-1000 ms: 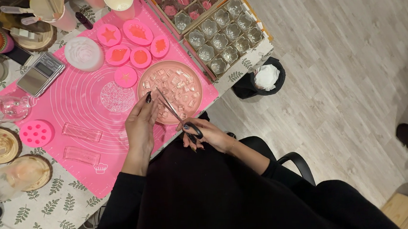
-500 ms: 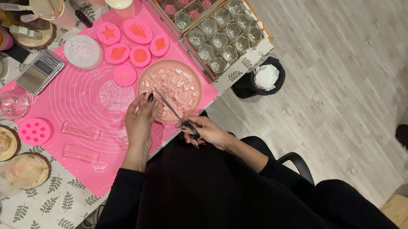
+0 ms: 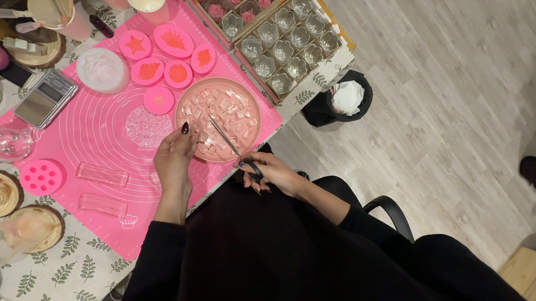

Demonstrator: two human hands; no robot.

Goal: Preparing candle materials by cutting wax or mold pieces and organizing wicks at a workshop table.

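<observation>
1. Right hand has its grip closed through the black handles of a pair of long, thin-bladed scissors; the blades slant up over the round pink tray of clear, cube-shaped pieces, their tips above the pieces.
2. Left hand rests at the tray's left rim, fingers curled and pressed together, one dark-nailed finger raised. Whether it pinches a piece I cannot tell, since the fingertips hide whatever lies under them.
3. Both forearms are covered by black sleeves, and the person's black-clad lap hides the near edge of the desk.
4. Scissor blades are too thin to tell whether they stand apart or together.
5. Pink silicone mat with white circle markings carries the tray, several small round pink moulds, a white rose-shaped mould and two clear rectangular bars; a small silver pocket scale sits at its left corner.
6. Cardboard box of small glass cups stands just beyond the tray.
7. Leaf-patterned cloth covers the desk; beside it lie a pale wood-plank floor and a black bin with white paper.
</observation>
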